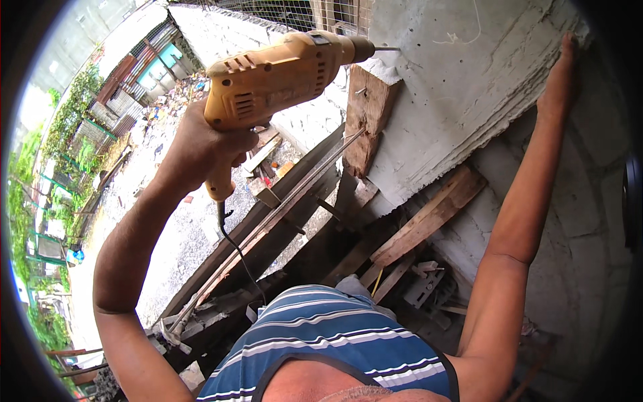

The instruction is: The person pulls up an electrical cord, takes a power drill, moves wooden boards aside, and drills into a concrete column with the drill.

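Note:
My left hand [204, 144] is wrapped around the handle of a yellow power drill [271, 80], held up on its side. The drill's chuck points right, and its thin bit [387, 48] reaches the face of a rough grey concrete wall [442, 87]; whether the tip has entered it I cannot tell. From the handle's end a black cord [241, 251] hangs down toward my body. At the upper right, my right hand [559, 80] lies stretched against the wall near its ragged edge, mostly seen side-on, its fingers partly hidden.
A wooden block [368, 114] with nails sits against the wall below the bit. Farther down lie a loose timber [429, 218], dark beams and a long rod [281, 211]. Rubble-strewn ground [181, 228] drops away at left, beyond which stand corrugated sheets [127, 77] and greenery.

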Tool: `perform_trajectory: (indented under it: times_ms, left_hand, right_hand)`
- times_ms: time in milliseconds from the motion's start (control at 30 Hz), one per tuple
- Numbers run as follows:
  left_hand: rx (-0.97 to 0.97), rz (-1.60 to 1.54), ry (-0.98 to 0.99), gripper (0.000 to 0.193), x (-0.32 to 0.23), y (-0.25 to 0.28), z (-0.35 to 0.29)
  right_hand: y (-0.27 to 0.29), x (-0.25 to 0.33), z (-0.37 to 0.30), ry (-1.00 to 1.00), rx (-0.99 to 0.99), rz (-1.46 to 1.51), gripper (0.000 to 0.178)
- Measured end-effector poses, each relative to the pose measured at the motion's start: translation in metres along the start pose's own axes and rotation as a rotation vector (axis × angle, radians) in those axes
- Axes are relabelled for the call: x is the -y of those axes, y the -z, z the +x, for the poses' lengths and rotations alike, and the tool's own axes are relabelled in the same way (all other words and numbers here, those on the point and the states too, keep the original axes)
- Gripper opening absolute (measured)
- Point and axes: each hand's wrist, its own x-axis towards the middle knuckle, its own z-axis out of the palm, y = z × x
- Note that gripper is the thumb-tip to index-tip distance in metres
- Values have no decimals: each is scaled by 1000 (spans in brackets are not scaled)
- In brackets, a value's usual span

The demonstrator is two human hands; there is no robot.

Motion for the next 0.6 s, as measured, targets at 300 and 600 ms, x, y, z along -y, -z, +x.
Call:
perform_trajectory:
  times_ms: [300,600]
  left_hand:
    - [-7,-5,-34,33,7,-3,2]
    - [4,-12,-18,34,6,-4,2]
  right_hand:
    - [2,0,-1,10,-5,-52,70]
    - [3,-4,4,2,-17,-2,71]
